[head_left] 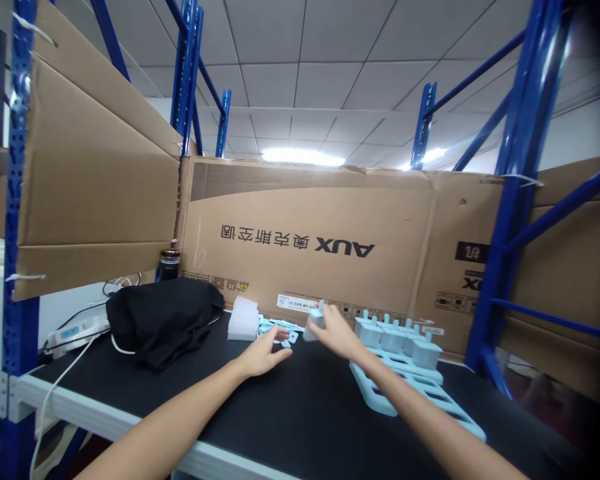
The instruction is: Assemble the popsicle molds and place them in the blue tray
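Observation:
My right hand (336,331) grips a pale blue ice pop mold (313,325), a small block-shaped piece with a stub on top, and holds it above the black tabletop (300,400). My left hand (264,352) has its fingers apart and nothing in them. Just beyond its fingertips lies a loose pile of flat light blue plastic pieces (291,336). Right of my right hand, a light blue slotted tray (377,402) lies on the table, partly covered by my forearm. Several similar ice pop molds (427,353) with upright stubs stand in a group at its far end.
A stack of white foam sheets (243,319) is beside the pile. Farther left are a black cloth bundle (165,317), a white power strip (80,331) and a dark jar (169,263). Cardboard panels (300,220) and blue rack posts (505,200) enclose the table.

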Tool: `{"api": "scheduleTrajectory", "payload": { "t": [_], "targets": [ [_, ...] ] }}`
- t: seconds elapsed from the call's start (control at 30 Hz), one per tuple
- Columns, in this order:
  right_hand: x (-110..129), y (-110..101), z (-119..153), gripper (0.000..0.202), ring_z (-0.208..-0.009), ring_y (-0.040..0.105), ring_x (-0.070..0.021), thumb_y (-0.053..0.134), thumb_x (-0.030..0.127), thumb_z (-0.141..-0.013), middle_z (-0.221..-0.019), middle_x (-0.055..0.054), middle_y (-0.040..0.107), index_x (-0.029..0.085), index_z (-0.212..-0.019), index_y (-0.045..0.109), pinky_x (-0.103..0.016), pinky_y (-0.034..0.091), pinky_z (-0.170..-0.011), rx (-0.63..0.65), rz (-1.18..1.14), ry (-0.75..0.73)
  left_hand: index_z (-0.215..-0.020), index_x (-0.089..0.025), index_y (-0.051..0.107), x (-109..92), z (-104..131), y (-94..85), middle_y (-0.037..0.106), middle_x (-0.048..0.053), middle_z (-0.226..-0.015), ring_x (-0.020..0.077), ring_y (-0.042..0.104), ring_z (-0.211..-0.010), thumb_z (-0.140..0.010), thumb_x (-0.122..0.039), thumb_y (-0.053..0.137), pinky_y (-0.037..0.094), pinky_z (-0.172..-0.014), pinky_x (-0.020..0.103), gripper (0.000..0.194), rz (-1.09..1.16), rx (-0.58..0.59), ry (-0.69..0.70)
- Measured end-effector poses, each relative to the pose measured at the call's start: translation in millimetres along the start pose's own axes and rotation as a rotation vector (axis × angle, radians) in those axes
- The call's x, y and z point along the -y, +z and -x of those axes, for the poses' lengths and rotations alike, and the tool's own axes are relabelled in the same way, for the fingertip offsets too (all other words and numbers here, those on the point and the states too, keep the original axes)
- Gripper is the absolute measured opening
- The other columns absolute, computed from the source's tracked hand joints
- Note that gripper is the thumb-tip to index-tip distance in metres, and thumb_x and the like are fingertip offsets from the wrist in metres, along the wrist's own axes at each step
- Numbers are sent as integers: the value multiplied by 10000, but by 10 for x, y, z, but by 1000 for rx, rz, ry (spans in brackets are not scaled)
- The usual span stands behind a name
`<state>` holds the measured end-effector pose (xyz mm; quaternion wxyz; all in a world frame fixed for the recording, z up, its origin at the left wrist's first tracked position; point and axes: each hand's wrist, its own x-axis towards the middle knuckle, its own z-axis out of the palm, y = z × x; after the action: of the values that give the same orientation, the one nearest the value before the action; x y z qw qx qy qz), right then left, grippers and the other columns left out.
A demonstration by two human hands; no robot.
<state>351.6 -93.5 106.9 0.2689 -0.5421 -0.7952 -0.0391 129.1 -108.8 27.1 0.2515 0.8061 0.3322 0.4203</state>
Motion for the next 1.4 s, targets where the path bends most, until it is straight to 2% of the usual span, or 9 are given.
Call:
{"api": "scheduleTrajectory", "payload": {
  "t": [0.1,0.2,0.27,0.33,0.47,0.8,0.97,1.13,1.4],
  "targets": [
    [-620,-363,-59,571,-1085,529,-295,462,379,-845,-1164,-217,509,58,-1307,369,-360,382,-913,-53,235,123,-1140,-226,535,23,22,0,585,93,-1193,262,525,-1136,-842,-416,550,394,-974,420,353,-249,62,-19],
    [-1240,-589,-10,577,-1134,514,-324,486,345,-831,-1164,-259,543,18,-1297,391,-370,378,-919,-38,399,229,-1096,-224,565,-2,33,11,595,89,-1177,284,509,-1152,-854,-419,515,401,-964,439,315,-409,167,-15],
    [-1517,-648,68,524,-1069,559,-335,489,351,-825,-1103,-269,585,8,-1221,466,-383,400,-875,-4,462,289,-1081,-228,564,-41,35,15,592,78,-1182,277,497,-1168,-867,-404,487,405,-969,433,287,-474,193,-9],
    [-1650,-654,164,472,-1003,592,-344,476,378,-824,-1051,-260,613,21,-1128,529,-399,415,-827,25,521,330,-1080,-233,553,-81,37,14,588,65,-1176,262,500,-1160,-875,-388,468,415,-966,420,272,-521,198,-10],
    [-1635,-594,344,432,-1020,573,-364,421,445,-835,-1012,-218,634,80,-1010,572,-461,392,-820,24,670,369,-1074,-233,538,-121,43,7,574,57,-1134,245,510,-1122,-879,-389,452,430,-954,400,264,-589,189,-2],
    [-1649,-366,572,445,-1099,448,-334,369,435,-857,-1018,-190,626,91,-1093,521,-531,310,-870,-179,730,294,-1061,-232,531,-132,42,0,520,60,-1095,229,515,-1084,-876,-395,452,440,-940,373,259,-617,180,-6],
    [-1585,-356,677,408,-1032,470,-323,305,422,-905,-1056,-196,590,116,-966,569,-487,318,-841,-264,773,275,-1054,-230,534,-112,42,3,516,59,-1093,229,511,-1086,-879,-398,453,437,-942,366,255,-619,185,-4],
    [-1561,-372,704,398,-963,489,-308,275,353,-941,-954,-184,608,113,-880,587,-439,298,-813,-329,849,177,-1043,-228,532,-101,37,3,513,60,-1087,230,510,-1081,-877,-396,456,441,-939,366,248,-628,185,3],
    [-1600,-409,659,329,-883,526,-290,354,271,-918,-826,-163,638,115,-841,633,-375,269,-749,-319,890,54,-1077,-230,531,-127,26,-1,494,65,-1136,234,497,-1110,-874,-392,454,442,-945,373,271,-652,187,-5]
  ]
}}
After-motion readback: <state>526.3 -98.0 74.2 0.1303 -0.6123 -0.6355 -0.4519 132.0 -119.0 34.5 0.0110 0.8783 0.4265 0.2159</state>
